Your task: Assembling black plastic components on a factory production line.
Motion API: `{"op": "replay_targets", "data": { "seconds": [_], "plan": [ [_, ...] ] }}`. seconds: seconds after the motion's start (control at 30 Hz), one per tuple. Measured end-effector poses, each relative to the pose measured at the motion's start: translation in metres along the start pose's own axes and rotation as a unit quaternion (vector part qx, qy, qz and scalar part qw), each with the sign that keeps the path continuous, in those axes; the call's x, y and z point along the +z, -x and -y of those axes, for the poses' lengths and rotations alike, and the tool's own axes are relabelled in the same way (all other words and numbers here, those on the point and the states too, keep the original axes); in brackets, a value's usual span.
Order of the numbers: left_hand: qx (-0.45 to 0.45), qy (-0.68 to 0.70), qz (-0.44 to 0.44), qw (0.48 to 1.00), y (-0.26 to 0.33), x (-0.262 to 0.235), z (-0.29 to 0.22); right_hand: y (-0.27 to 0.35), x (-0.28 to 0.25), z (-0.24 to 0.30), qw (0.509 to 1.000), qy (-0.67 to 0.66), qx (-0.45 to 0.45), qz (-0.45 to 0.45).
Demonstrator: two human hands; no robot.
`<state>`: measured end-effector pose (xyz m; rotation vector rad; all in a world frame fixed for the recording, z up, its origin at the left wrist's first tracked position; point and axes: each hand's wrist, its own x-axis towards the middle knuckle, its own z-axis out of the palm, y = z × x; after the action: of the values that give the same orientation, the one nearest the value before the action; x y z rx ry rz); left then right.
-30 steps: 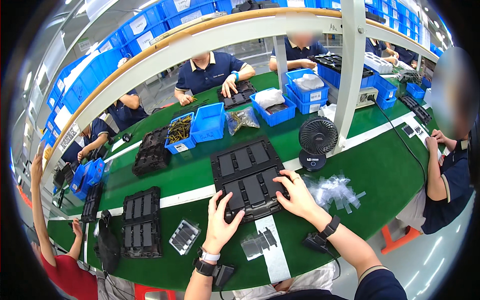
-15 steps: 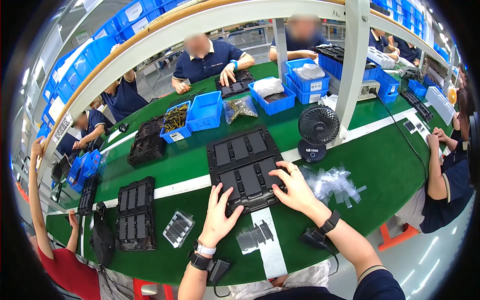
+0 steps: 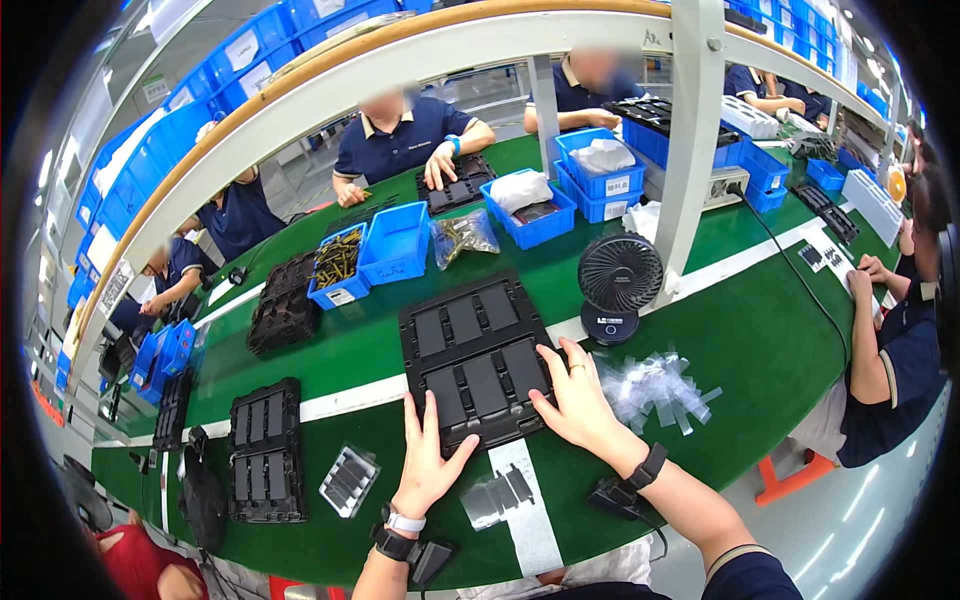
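Note:
A black plastic tray (image 3: 418, 372) lies in front of me on the green table, with dark flat rectangular pieces set in two rows of pockets. My left hand (image 3: 432, 468) rests at its near left corner, fingers stretched along the left edge and thumb by the near edge. On the right edge lies my right hand (image 3: 585, 402), its fingers spread and fingertips touching the tray. Neither hand is closed. Just below the tray, dark strips on clear film (image 3: 497, 498) lie across a white band (image 3: 535, 540). A clump of clear film pieces (image 3: 655, 390) sits right of my right hand.
A black fan (image 3: 618, 280) stands beyond the right hand, near a white post (image 3: 690, 150). Left are another filled tray (image 3: 267, 450) and a small clear box (image 3: 350, 480). Blue bins (image 3: 393, 243), a bag of brass-coloured parts (image 3: 463, 238) and stacked trays (image 3: 284, 300) stand farther back. Co-workers sit around.
My left fingers have shifted from over the near-left pieces to the tray's left edge. The right hand stays on the right edge. My view has shifted slightly; the person in red has lowered their arms.

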<state>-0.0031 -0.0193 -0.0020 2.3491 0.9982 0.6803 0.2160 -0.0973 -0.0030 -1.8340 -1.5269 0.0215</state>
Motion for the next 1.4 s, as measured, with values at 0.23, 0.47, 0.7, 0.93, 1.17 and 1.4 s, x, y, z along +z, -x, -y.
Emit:
{"op": "replay_targets", "data": {
  "seconds": [0.23,0.47,0.7,0.93,1.17,1.4],
  "plan": [
    [0.01,-0.006,-0.011,1.0,0.0,0.0,0.0,0.003,-0.001,0.0,0.998,0.033,0.046,0.036],
    [-0.032,-0.01,-0.034,0.999,-0.002,-0.003,-0.006,0.005,0.002,-0.002,0.996,0.053,0.057,0.053],
    [-0.023,-0.007,-0.027,0.999,-0.002,0.0,-0.002,0.001,0.001,-0.001,0.994,0.057,0.058,0.068],
    [-0.019,-0.004,-0.019,1.0,-0.001,-0.003,-0.005,0.004,0.007,-0.005,0.993,0.072,0.069,0.059],
    [0.001,0.022,-0.026,0.999,-0.003,-0.003,0.003,0.002,0.007,-0.004,0.994,0.067,0.06,0.064],
    [-0.013,0.018,-0.008,1.0,-0.002,-0.003,0.001,0.003,0.005,-0.005,0.993,0.067,0.063,0.071]
  ]
}}
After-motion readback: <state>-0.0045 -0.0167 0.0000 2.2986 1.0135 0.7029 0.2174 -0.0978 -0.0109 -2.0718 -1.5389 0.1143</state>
